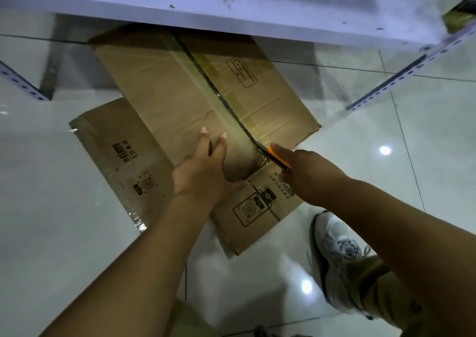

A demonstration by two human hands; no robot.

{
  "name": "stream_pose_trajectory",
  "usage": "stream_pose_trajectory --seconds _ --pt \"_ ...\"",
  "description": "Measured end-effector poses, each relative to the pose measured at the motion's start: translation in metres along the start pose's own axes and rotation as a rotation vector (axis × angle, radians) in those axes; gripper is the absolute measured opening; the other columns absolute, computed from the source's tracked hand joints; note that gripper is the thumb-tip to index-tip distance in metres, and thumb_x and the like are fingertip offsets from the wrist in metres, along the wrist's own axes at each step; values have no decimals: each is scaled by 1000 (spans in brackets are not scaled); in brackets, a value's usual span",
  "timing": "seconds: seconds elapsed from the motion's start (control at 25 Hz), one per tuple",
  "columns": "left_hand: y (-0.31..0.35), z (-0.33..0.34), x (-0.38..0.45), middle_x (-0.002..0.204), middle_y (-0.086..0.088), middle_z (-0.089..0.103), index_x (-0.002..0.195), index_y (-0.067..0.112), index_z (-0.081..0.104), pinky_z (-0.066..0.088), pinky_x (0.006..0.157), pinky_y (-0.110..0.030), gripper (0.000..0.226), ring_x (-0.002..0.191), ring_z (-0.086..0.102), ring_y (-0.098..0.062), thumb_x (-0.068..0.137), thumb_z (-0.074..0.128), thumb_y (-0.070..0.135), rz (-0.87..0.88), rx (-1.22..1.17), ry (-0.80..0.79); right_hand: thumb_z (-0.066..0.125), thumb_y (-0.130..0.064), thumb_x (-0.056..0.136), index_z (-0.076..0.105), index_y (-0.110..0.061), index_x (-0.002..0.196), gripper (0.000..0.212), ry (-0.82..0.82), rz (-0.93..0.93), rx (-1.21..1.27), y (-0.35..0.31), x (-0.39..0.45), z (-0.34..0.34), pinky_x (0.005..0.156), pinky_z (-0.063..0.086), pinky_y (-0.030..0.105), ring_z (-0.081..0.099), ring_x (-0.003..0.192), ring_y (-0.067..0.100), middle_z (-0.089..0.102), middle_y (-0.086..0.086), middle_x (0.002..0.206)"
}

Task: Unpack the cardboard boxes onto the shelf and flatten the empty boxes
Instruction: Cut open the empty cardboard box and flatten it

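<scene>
A closed brown cardboard box (164, 89) stands on the tiled floor, its far end under the white shelf (231, 4). Clear tape runs along its top seam, which shows as a dark slit. My left hand (203, 166) lies flat on the near end of the lid, fingers straight, thumb over the front edge. My right hand (296, 164) grips an orange utility knife (274, 155), its blade at the near end of the seam. Printed labels mark the box's near sides.
White perforated shelf posts slant at the left (23, 85) and right (401, 76). A dark item (461, 14) sits on the shelf's far right corner. My white sneaker (337, 254) stands on the glossy floor to the right of the box.
</scene>
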State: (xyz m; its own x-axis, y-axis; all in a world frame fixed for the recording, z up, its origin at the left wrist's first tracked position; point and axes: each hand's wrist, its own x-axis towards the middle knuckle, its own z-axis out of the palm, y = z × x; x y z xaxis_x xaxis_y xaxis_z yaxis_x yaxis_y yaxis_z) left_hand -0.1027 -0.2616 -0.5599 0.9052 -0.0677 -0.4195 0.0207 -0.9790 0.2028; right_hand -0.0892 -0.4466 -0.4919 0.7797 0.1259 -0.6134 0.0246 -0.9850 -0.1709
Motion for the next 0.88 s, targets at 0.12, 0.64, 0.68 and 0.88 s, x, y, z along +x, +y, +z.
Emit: stream_pose_trajectory --seconds 0.12,0.64,0.68,0.88 --pt "3 6 -6 159 2 -11 150 38 -3 45 85 -33 107 120 49 -28 68 46 86 -2 5 27 49 -22 99 13 -35 153 66 29 -26 -18 5 -7 10 80 39 28 52 111 21 51 7 125" --pt "47 10 -21 148 -4 14 149 28 12 46 79 -31 112 115 52 -29 63 60 80 -42 45 -10 53 -25 98 22 -35 151 63 84 -130 161 73 -39 32 91 42 30 52 118 24 50 7 139" --pt "53 10 -23 143 -4 18 148 26 15 45 75 -30 110 110 53 -28 63 61 79 -35 62 -9 54 -26 97 24 -36 150 62 83 -126 212 79 -41 30 92 42 30 53 118 24 49 6 141" --pt "67 0 -14 137 -2 23 138 29 27 43 89 -40 98 123 37 -31 62 57 82 56 86 28 57 -26 94 35 -38 144 56 163 -133 383 92 -51 17 70 46 25 58 86 15 56 -1 112"
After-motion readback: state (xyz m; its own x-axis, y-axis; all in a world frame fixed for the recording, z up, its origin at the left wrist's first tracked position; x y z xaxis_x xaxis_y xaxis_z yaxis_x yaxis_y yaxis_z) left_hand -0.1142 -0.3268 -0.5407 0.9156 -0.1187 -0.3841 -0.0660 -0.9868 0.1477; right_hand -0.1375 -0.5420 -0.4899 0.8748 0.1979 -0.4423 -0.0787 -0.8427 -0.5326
